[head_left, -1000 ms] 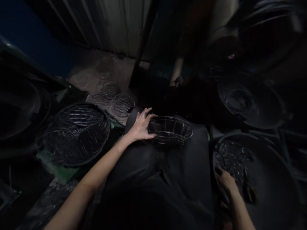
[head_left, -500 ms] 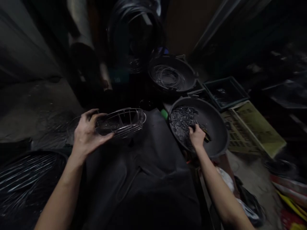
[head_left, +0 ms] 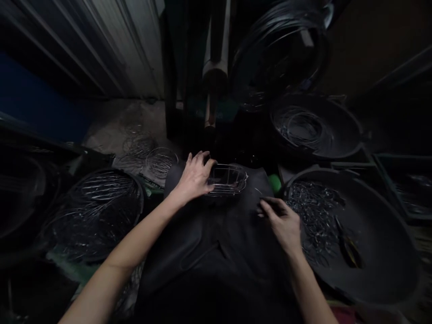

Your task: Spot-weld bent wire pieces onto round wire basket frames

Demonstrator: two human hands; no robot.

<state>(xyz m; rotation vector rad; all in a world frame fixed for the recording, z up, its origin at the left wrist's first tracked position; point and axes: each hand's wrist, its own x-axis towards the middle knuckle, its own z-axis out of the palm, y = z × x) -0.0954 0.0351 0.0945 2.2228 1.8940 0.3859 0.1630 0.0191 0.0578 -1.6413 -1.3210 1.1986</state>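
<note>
Probably the weak point is the basket (head_left: 229, 185): it sits over the lap (head_left: 236, 225), gripped only at its left end by the left hand (head_left: 209, 175), thumb low and fingers high, so a push on the free right end could tip or twist it. The right hand (head_left: 262, 204), just apart from the basket, seems to pinch a thin wire (head_left: 258, 190) by its lower end; a grip that slight could let it turn or drop, and on dark cloth it would be hard to find.

Counting outward: one basket, one thin wire, one green thing (head_left: 275, 183) at the lap's edge. On the right are two pans; the near pan (head_left: 381, 252) holds one pair of pliers (head_left: 349, 247) and wire bits (head_left: 315, 211) too tangled to count, whose ends could snag fingers. The far pan (head_left: 347, 135) holds one coil (head_left: 302, 126). At left, one tub (head_left: 141, 193) holds uncountable rods (head_left: 111, 184).
</note>
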